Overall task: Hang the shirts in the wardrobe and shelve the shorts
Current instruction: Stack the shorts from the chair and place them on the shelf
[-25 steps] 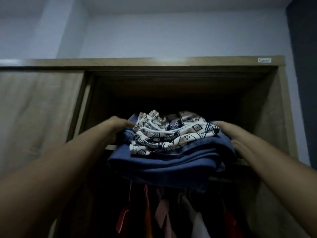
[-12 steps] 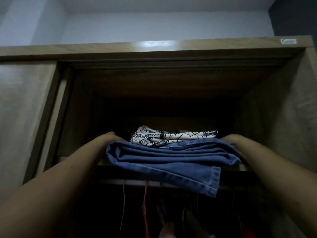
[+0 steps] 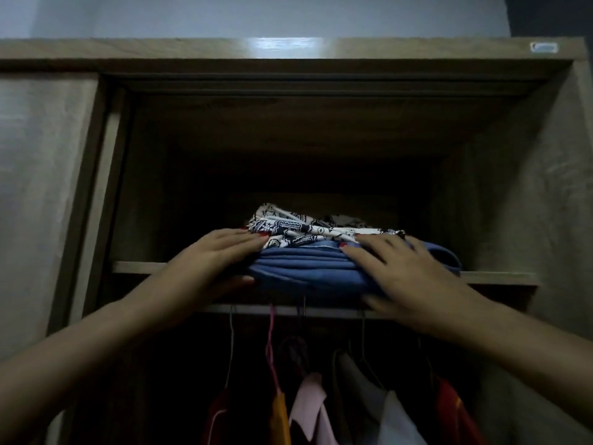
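Observation:
A folded stack of shorts lies on the wardrobe's upper shelf (image 3: 500,278), its front edge hanging over the shelf's lip. Blue denim shorts (image 3: 305,268) are at the bottom and white-and-navy patterned shorts (image 3: 288,227) lie on top. My left hand (image 3: 211,261) holds the stack's left end, fingers flat on top and thumb under the front edge. My right hand (image 3: 401,271) holds the right end the same way, fingers spread over the denim.
Below the shelf, several shirts (image 3: 308,406) hang on hangers from a rail; pink, orange, white and red ones show. A sliding door (image 3: 41,187) covers the wardrobe's left half. The shelf compartment behind the stack is dark.
The stack went from being carried in front of the shelf to lying on it. Both hands shifted from the stack's far sides to its top and front edge.

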`<state>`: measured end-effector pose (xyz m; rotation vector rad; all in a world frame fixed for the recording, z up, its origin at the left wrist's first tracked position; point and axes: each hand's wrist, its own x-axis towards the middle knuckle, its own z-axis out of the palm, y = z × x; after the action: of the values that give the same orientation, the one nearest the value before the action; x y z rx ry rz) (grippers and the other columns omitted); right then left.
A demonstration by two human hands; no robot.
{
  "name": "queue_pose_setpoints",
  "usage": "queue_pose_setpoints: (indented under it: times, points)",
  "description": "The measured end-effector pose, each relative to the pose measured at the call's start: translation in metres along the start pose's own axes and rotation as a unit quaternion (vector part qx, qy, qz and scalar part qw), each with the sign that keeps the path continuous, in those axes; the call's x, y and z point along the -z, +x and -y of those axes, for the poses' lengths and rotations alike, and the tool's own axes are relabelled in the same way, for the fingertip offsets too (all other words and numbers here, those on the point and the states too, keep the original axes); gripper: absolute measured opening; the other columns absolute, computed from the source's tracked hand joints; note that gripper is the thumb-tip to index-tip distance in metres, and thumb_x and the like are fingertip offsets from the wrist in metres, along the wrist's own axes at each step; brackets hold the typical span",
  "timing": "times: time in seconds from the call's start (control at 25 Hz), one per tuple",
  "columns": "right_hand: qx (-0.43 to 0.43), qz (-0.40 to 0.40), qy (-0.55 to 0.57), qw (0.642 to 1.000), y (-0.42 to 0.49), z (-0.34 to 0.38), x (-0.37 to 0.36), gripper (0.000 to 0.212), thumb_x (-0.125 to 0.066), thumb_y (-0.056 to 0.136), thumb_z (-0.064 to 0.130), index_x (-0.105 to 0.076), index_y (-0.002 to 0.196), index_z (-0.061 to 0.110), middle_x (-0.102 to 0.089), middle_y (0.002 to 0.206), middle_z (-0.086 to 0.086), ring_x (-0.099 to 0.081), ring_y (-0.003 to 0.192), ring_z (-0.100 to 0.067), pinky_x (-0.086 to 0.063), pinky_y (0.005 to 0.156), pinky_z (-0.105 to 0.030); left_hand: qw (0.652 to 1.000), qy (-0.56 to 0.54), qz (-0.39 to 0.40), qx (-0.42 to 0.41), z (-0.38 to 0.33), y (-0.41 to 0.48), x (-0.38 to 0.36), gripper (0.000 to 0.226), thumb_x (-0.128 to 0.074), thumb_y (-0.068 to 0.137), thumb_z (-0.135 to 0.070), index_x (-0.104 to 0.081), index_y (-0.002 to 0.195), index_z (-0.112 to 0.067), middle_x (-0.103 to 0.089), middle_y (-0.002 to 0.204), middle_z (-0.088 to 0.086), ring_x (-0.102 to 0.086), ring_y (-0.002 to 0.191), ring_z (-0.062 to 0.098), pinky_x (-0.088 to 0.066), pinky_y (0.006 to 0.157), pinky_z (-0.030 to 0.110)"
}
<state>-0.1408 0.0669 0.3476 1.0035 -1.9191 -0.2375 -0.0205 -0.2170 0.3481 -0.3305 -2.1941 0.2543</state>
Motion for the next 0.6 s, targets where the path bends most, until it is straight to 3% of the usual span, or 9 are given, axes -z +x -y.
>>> queue_pose_setpoints:
  times: [0.08, 0.16, 0.28, 0.36, 0.48, 0.6]
  points:
    - [0.015, -0.055, 0.088, 0.994, 0.008, -0.014, 0.005, 0.051, -0.05, 0.091, 0.032, -0.037, 0.14, 0.03, -0.044, 0.141, 0.003, -0.047, 0.124, -0.019, -0.042, 0.101, -0.039, 1.0, -0.006, -0.024, 0.009, 0.008, 0.016, 0.001, 0.049, -0.062, 0.086, -0.034, -0.053, 0.133, -0.027, -0.058, 0.132, -0.002, -0.053, 0.121, 0.01, -0.038, 0.105, 0.02]
    - [0.011, -0.046, 0.142, 0.989, 0.023, -0.029, 0.01, 0.041, -0.051, 0.092, 0.023, -0.05, 0.132, 0.031, -0.055, 0.131, 0.006, -0.055, 0.114, -0.013, -0.048, 0.095, -0.036, 0.999, 0.011, -0.029, 0.029, 0.008, 0.037, 0.004, 0.044, -0.065, 0.086, -0.02, -0.057, 0.129, -0.028, -0.065, 0.124, 0.0, -0.061, 0.111, 0.011, -0.045, 0.098, 0.023]
    - [-0.03, 0.011, 0.116, 0.993, 0.047, -0.033, -0.004, 0.034, -0.053, 0.091, 0.02, -0.058, 0.123, 0.031, -0.064, 0.113, 0.002, -0.062, 0.099, -0.012, -0.054, 0.085, -0.036, 0.99, 0.099, -0.005, 0.103, -0.003, 0.056, -0.007, 0.038, -0.056, 0.09, -0.028, -0.057, 0.127, -0.034, -0.062, 0.12, 0.002, -0.061, 0.107, 0.018, -0.051, 0.092, 0.037]
    - [-0.058, 0.058, 0.118, 0.99, 0.056, -0.034, -0.013, 0.028, -0.053, 0.092, 0.02, -0.062, 0.116, 0.028, -0.066, 0.105, 0.0, -0.063, 0.091, -0.013, -0.055, 0.081, -0.036, 0.981, 0.122, 0.044, 0.141, -0.011, 0.063, -0.016, 0.034, -0.055, 0.091, -0.028, -0.058, 0.125, -0.031, -0.063, 0.118, 0.003, -0.06, 0.106, 0.02, -0.051, 0.091, 0.039]
    - [-0.071, 0.102, 0.186, 0.975, 0.057, -0.041, -0.013, 0.026, -0.05, 0.093, 0.019, -0.063, 0.115, 0.025, -0.065, 0.109, 0.001, -0.062, 0.094, -0.011, -0.053, 0.086, -0.035, 0.973, 0.006, 0.122, 0.196, -0.012, 0.068, -0.015, 0.032, -0.056, 0.092, -0.023, -0.059, 0.124, -0.022, -0.065, 0.118, 0.0, -0.06, 0.104, 0.013, -0.05, 0.091, 0.031]
    - [-0.105, 0.15, 0.333, 0.925, 0.042, -0.037, -0.005, 0.035, -0.039, 0.099, 0.024, -0.05, 0.131, 0.03, -0.059, 0.121, 0.004, -0.055, 0.103, -0.009, -0.044, 0.092, -0.027, 0.939, -0.136, 0.163, 0.269, -0.012, 0.059, -0.005, 0.031, -0.046, 0.097, -0.025, -0.059, 0.124, -0.018, -0.064, 0.112, 0.004, -0.061, 0.097, 0.016, -0.05, 0.081, 0.028]
